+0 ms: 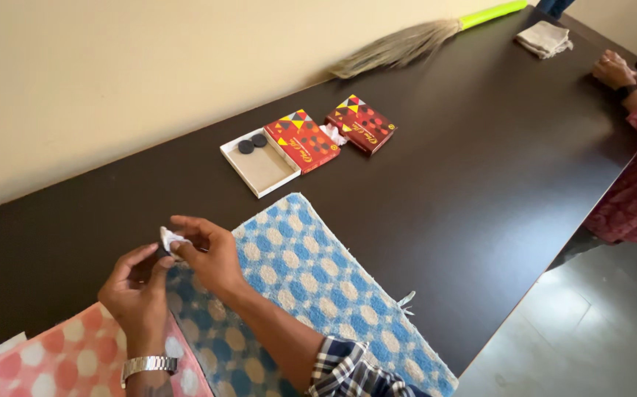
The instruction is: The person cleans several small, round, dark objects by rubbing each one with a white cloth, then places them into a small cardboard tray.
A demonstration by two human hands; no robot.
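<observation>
Both hands, left hand [136,288] and right hand [208,254], pinch one crumpled white paper scrap [169,239] over the nubby blue-dotted woven mat [318,283], flat open cardboard tray [260,165] beyond it.

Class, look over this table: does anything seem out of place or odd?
A broom lies along the dark table, odd beside the red boxes. One open tray holds only two dark discs.

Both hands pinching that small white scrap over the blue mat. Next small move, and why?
Probably peel the white wrapper further: the left hand and right hand pinch it together over the blue mat, and something dark shows beneath it.
</observation>
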